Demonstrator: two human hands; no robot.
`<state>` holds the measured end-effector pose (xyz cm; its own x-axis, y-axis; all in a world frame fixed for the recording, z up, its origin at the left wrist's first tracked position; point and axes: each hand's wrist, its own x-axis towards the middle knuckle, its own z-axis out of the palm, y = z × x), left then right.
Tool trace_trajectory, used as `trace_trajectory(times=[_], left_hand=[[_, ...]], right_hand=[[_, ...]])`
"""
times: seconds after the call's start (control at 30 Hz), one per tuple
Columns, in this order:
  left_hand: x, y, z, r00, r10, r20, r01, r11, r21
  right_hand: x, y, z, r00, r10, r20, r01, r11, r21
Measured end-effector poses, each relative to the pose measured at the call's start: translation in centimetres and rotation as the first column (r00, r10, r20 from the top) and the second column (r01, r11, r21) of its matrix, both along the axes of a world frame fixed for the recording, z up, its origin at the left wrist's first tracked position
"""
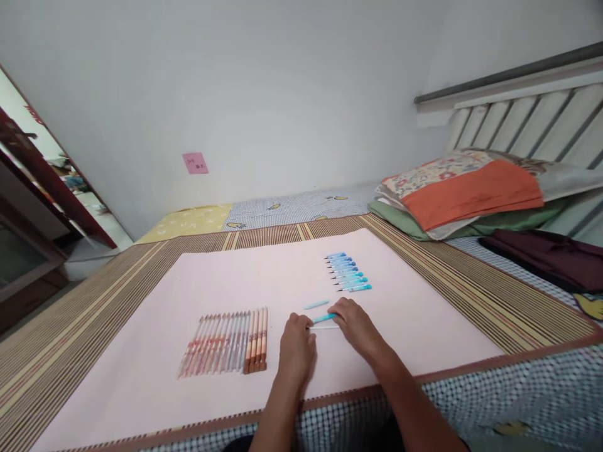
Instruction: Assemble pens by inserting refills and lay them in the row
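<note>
Both my hands rest on a pale pink sheet (211, 282) spread over a striped mat. My left hand (296, 345) and my right hand (354, 321) are closed on the two ends of a thin pen (324, 319) with a turquoise part and a white refill. A loose light-blue cap (316, 304) lies just beyond my fingers. To the left lies a tidy row of pink and orange pens (226, 342). Farther off to the right is a row of blue and turquoise pen pieces (349, 273).
The striped mat (471, 276) covers a bed with checked bedding. Folded blankets and an orange pillow (466, 191) are stacked at the right by a slatted headboard. A dark cloth (546, 257) lies beside them. A pink note (195, 162) hangs on the white wall.
</note>
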<state>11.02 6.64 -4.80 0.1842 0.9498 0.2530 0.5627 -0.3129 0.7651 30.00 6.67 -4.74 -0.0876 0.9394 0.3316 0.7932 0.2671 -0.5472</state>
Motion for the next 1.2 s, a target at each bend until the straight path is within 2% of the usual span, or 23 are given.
trace_trajectory(times=[0.13, 0.27, 0.33, 0.53, 0.67, 0.83, 0.93, 1.0, 1.1, 1.2], left_hand=[[-0.1, 0.0, -0.3, 1.000, -0.003, -0.029, 0.003, 1.000, 0.012], [-0.1, 0.0, -0.1, 0.999, 0.000, -0.033, 0.001, 1.000, 0.022], [-0.1, 0.1, 0.0, 0.999, -0.006, -0.036, 0.007, 1.000, 0.022], [0.2, 0.1, -0.2, 0.993, -0.041, -0.108, 0.045, 0.998, 0.041], [0.6, 0.0, -0.3, 0.984, -0.039, -0.173, 0.043, 0.999, 0.021], [0.9, 0.1, -0.2, 0.971, -0.020, -0.237, 0.022, 1.000, 0.008], [0.9, 0.0, -0.2, 0.974, -0.006, -0.225, 0.014, 0.999, 0.031], [0.9, -0.1, -0.2, 0.980, 0.003, -0.201, 0.005, 0.999, 0.036], [0.9, -0.1, -0.3, 0.985, 0.006, -0.170, -0.001, 1.000, 0.030], [0.7, 0.1, -0.3, 0.993, -0.004, -0.114, 0.005, 1.000, 0.015]], right_hand=[[1.1, -0.1, -0.1, 0.996, -0.056, 0.071, 0.059, 0.998, -0.035], [2.8, -0.6, 0.0, 0.965, -0.223, 0.137, 0.234, 0.970, -0.063], [2.9, -0.7, 0.1, 0.957, -0.258, 0.136, 0.265, 0.964, -0.034], [0.5, -0.5, 0.3, 0.995, -0.091, 0.046, 0.089, 0.995, 0.035], [-0.2, 0.2, 0.9, 0.993, -0.088, 0.081, 0.087, 0.996, 0.024], [-1.6, 4.7, 2.0, 0.980, -0.067, 0.188, 0.075, 0.997, -0.035], [-3.1, 7.9, 2.0, 0.973, -0.048, 0.226, 0.070, 0.993, -0.091], [-3.9, 9.1, 1.8, 0.971, -0.057, 0.233, 0.084, 0.991, -0.109], [-4.1, 9.0, 1.7, 0.977, -0.072, 0.200, 0.096, 0.989, -0.111], [-3.2, 6.8, 2.1, 0.991, -0.077, 0.111, 0.089, 0.991, -0.104]])
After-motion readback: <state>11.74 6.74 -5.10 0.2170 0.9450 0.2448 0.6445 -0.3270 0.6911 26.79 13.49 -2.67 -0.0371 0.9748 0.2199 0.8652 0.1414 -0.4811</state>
